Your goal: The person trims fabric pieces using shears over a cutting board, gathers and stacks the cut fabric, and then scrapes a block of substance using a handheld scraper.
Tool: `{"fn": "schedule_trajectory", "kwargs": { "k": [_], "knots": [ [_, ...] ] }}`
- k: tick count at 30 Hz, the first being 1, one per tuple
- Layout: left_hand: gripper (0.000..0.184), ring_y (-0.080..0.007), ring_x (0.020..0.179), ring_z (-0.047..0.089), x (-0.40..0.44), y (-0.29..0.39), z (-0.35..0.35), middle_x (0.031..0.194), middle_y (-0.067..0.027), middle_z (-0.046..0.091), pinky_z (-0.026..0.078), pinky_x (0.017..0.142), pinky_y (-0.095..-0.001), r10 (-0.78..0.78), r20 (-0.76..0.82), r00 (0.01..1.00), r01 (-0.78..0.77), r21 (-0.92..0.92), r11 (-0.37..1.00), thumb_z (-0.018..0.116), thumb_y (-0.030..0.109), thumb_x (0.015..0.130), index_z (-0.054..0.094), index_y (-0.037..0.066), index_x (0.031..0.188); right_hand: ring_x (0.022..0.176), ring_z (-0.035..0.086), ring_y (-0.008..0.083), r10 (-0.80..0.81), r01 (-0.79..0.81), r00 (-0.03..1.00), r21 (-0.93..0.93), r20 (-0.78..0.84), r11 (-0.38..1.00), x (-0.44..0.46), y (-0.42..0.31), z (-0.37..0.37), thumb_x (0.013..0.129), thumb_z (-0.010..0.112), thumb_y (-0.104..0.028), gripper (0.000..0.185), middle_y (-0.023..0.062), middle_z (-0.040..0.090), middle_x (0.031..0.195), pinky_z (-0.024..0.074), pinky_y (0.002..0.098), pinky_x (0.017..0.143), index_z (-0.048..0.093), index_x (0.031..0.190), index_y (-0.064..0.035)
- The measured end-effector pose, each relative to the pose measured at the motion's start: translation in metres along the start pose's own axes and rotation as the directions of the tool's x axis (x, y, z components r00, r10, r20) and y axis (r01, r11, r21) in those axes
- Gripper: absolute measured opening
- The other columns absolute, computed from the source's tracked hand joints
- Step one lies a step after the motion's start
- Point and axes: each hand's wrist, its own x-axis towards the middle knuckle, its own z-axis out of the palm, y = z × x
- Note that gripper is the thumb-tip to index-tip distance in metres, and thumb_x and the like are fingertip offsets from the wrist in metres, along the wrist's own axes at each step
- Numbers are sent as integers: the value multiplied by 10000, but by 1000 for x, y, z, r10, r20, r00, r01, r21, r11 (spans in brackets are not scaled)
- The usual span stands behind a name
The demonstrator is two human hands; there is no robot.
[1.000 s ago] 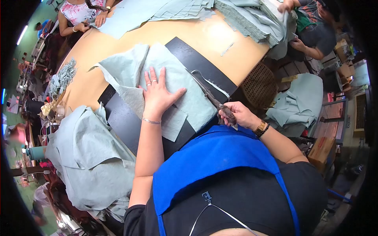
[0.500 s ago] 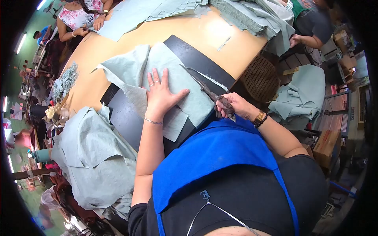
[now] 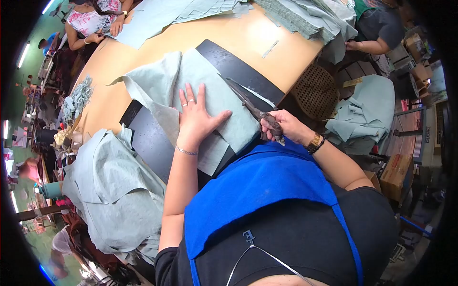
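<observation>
My left hand (image 3: 196, 119) lies flat with fingers spread on a pale green sheet of cloth or leather (image 3: 217, 90), pressing it on a black board (image 3: 155, 138). A folded flap (image 3: 152, 83) of the material rises to the left of that hand. Closed round the wrapped handles of dark scissors (image 3: 255, 110) is my right hand (image 3: 286, 127), beside the sheet's right edge. The blades lie along this edge, and a thin cut strip (image 3: 257, 97) curves beside them on the board.
Pale green material (image 3: 114, 186) is heaped at the left; more pieces (image 3: 365, 112) lie at the right beside a woven chair (image 3: 315, 93). Stacked sheets (image 3: 305, 19) cover the far side of the wooden table (image 3: 205, 33). Two people stand or sit at its far corners.
The view has shifted slightly. My right hand and the scissors have moved a little up and left relative to the sheet. The co-worker at the far right has moved an arm.
</observation>
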Motion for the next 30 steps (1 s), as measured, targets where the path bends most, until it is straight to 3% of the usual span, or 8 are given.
{"fn": "schedule_trajectory", "kwargs": {
  "k": [12,15,18,21,24,27,28,30],
  "knots": [
    [1100,-475,1422,53,-8,2,5,1530,-293,130,282,1063,-603,8,5,1000,-8,10,1000,702,665,658,263,78,1478,615,589,59,-24,24,1000,-27,-18,999,-5,9,-3,917,632,-237,200,-2,617,758,485,202,542,651,938,-39],
    [1106,-450,1431,57,-15,4,6,1546,-263,110,244,1046,-657,12,23,1000,-12,-15,1000,641,735,673,250,98,1488,624,591,57,15,-15,1000,-26,9,1000,-1,3,-3,921,625,-229,192,0,619,767,485,201,545,650,935,-39],
    [1046,-449,1433,44,-21,7,8,1546,-267,97,267,1051,-630,28,4,1000,-28,-38,999,619,706,725,242,103,1491,632,594,59,44,-44,999,-13,5,999,2,-2,-1,922,623,-220,182,0,617,771,484,203,549,647,931,-39],
    [929,-463,1415,119,-17,2,16,1527,-280,159,304,1061,-571,25,-56,998,-27,-48,998,622,630,781,302,90,1466,635,594,58,34,-34,999,-6,19,999,1,1,-3,919,625,-212,174,1,616,769,487,201,558,647,931,-40],
    [805,-471,1374,222,-7,-9,16,1489,-284,255,334,1060,-523,115,-137,984,-113,25,993,632,560,813,396,74,1410,634,595,58,-36,37,999,-11,37,999,-1,9,-5,918,626,-202,165,1,616,772,488,200,560,647,934,-39],
    [762,-475,1331,292,-2,0,-13,1448,-281,331,346,1058,-497,50,-43,998,-49,35,998,671,539,788,467,65,1348,639,596,56,-25,24,999,9,25,1000,-1,10,-6,915,628,-188,153,0,616,773,494,205,562,647,932,-37],
    [829,-474,1354,256,1,0,-21,1464,-286,295,323,1073,-506,36,22,999,-36,0,999,685,592,746,456,72,1350,633,596,58,-14,14,1000,10,14,1000,-3,9,-4,913,631,-197,160,2,614,763,495,208,559,646,919,-39],
    [888,-469,1367,233,3,-9,-10,1479,-287,264,309,1080,-513,99,-123,987,-94,43,995,696,625,712,438,76,1361,622,597,64,5,-4,1000,12,-6,1000,-4,3,-1,910,637,-217,176,5,610,743,498,214,553,644,894,-41]
  ]
}}
